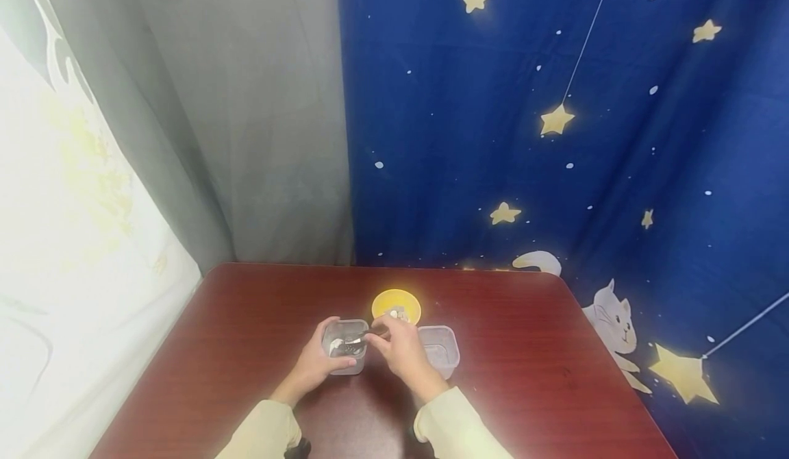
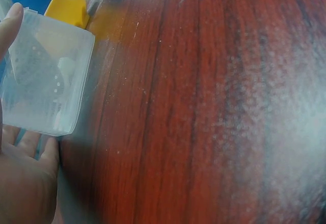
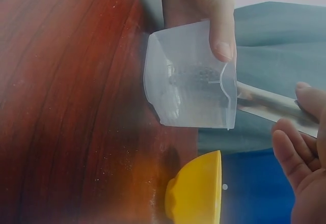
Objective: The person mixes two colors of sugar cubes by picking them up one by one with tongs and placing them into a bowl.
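Observation:
My left hand grips a clear plastic container by its sides, thumb near the front rim. Some white pieces lie inside it. With my right hand I hold a metal utensil by its flat handle, which slants down over the rim. Its darker, dotted head is inside the container; I cannot tell its exact kind. The right wrist view shows the container standing on the table, the utensil's lower end blurred through the cloudy wall. In the left wrist view my fingers lie along the container wall.
A yellow bowl with white and grey pieces in it stands just behind my right hand. To the right sits a second clear container, partly behind that wrist. The reddish-brown table ends at curtains at the back.

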`<state>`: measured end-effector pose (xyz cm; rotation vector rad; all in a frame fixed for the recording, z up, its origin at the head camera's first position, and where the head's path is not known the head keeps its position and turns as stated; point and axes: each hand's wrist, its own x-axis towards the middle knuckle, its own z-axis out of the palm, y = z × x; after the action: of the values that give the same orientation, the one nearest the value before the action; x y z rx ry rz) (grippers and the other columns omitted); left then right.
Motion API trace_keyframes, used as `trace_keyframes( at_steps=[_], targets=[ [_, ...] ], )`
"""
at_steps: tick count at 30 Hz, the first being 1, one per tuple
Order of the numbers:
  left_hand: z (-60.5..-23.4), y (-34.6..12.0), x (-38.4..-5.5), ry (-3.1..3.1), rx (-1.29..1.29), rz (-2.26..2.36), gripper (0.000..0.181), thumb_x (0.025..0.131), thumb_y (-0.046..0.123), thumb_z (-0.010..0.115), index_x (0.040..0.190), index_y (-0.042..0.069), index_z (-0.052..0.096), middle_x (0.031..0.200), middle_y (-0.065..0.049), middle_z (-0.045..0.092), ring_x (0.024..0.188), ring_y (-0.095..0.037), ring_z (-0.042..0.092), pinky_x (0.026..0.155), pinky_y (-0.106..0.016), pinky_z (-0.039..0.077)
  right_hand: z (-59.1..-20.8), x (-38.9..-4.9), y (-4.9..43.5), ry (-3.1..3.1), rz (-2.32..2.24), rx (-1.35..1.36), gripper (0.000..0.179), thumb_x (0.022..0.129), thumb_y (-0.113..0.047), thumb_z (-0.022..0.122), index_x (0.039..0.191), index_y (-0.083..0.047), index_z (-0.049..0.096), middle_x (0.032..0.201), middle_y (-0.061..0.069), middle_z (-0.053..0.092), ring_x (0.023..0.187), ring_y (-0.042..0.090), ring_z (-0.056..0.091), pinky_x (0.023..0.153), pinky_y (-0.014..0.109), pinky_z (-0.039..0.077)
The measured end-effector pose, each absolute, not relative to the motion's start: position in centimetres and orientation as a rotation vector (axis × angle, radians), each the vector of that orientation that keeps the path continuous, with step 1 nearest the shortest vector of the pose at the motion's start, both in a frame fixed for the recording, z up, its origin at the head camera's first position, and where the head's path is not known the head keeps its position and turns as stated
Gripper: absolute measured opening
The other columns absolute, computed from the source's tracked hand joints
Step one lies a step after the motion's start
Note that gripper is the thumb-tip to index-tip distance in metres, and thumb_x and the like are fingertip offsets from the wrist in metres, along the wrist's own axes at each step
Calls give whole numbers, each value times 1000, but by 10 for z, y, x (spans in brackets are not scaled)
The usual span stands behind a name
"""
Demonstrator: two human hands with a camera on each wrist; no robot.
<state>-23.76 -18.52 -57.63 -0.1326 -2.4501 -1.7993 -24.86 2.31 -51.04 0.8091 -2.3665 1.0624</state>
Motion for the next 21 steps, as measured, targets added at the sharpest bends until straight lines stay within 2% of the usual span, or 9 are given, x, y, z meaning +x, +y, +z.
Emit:
trace_keyframes(
  at_steps=[13,21],
  targets=[
    [-577,-185,-238,-2448,-134,-1797,100,60,17,94,143,12,38,126,-15,56,107,-27,57,95,-46,43,-507,-244,24,-2421,1164,709,17,84,-21,77,94,-10,68,88,1,72,71,13,69,65,24,55],
    [-577,-185,-238,-2448,-131,-1788,101,59,17,94,143,11,38,126,-14,57,107,-27,57,94,-46,43,-505,-245,24,-2467,1191,696,21,82,-22,79,94,-9,67,86,0,71,71,10,68,61,22,53]
  ],
)
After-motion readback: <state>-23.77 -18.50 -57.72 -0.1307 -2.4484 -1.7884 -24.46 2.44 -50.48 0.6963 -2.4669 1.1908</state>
